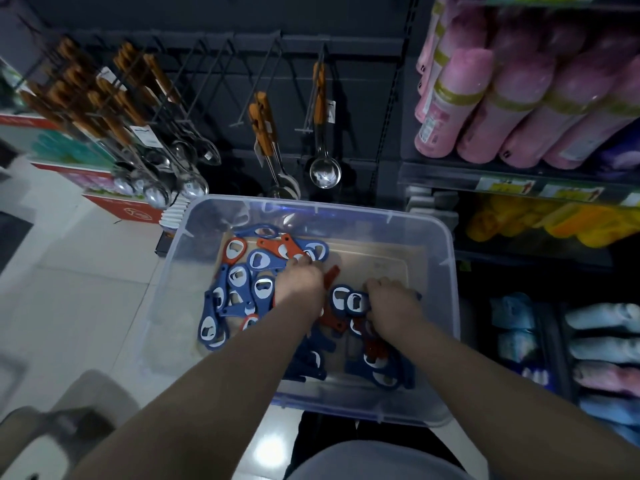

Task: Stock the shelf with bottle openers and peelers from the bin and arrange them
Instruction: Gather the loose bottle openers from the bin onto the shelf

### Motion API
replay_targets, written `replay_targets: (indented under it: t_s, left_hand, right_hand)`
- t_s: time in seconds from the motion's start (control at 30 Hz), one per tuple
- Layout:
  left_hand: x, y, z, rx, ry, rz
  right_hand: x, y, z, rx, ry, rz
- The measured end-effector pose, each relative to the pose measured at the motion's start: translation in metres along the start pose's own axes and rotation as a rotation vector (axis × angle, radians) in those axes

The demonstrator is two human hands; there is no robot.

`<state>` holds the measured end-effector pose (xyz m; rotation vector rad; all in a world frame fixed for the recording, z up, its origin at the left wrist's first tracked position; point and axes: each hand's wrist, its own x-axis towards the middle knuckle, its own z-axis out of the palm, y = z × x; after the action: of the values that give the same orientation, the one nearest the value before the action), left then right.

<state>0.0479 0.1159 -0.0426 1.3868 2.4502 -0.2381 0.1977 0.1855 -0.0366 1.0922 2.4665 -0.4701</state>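
Two hands work inside your bin (346, 211): your right hand (393, 301) curls round blue openers (348, 299) at its thumb side, while your left hand (299, 284), grip not discernible, sets fingertips (303, 260) on a red opener (289, 244) just beyond them, lying crosswise to your reach.

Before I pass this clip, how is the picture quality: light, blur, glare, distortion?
Head view: dim overall, the hook wall nearly black; bottle openers in the bin are readable; blur smears the left edge and bottom-left corner; a glare patch sits on the floor tile; the wide lens bows the shelf edges.
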Motion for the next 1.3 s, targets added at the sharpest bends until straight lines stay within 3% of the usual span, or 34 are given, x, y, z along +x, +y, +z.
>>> replay_targets:
  t_s: [0.17, 0.27, 0.43, 0.6, 0.73, 1.03, 1.2, 1.3]
  left_hand:
    - [-0.009, -0.034, -0.016, -0.387, -0.031, -0.117]
    - [-0.019, -0.048, -0.018, -0.454, -0.084, -0.039]
    - [-0.026, -0.035, -0.010, -0.361, -0.219, 0.174]
    - [-0.029, -0.018, -0.001, -0.071, -0.201, 0.341]
    - [-0.027, -0.020, -0.002, 0.126, -0.119, 0.339]
    - [-0.025, -0.033, -0.012, 0.143, -0.157, 0.343]
    - [-0.027, -0.052, -0.028, -0.377, -0.128, 0.103]
    - [-0.029, -0.057, -0.036, -0.525, -0.031, 0.080]
  right_hand:
    - [0.006, 0.011, -0.006, 0.130, -0.043, 0.073]
    - [0.003, 0.012, -0.007, 0.208, -0.008, 0.065]
    - [-0.014, 0.010, -0.020, 0.427, 0.107, 0.109]
    - [-0.028, 0.003, -0.021, 0.369, 0.020, 0.111]
    - [-0.033, -0.004, -0.016, 0.304, 0.008, 0.086]
    - [-0.033, -0.003, -0.007, 0.093, -0.098, 0.056]
    - [-0.030, -0.007, -0.006, -0.105, -0.087, 0.057]
    - [-0.034, -0.012, -0.010, -0.186, -0.078, 0.053]
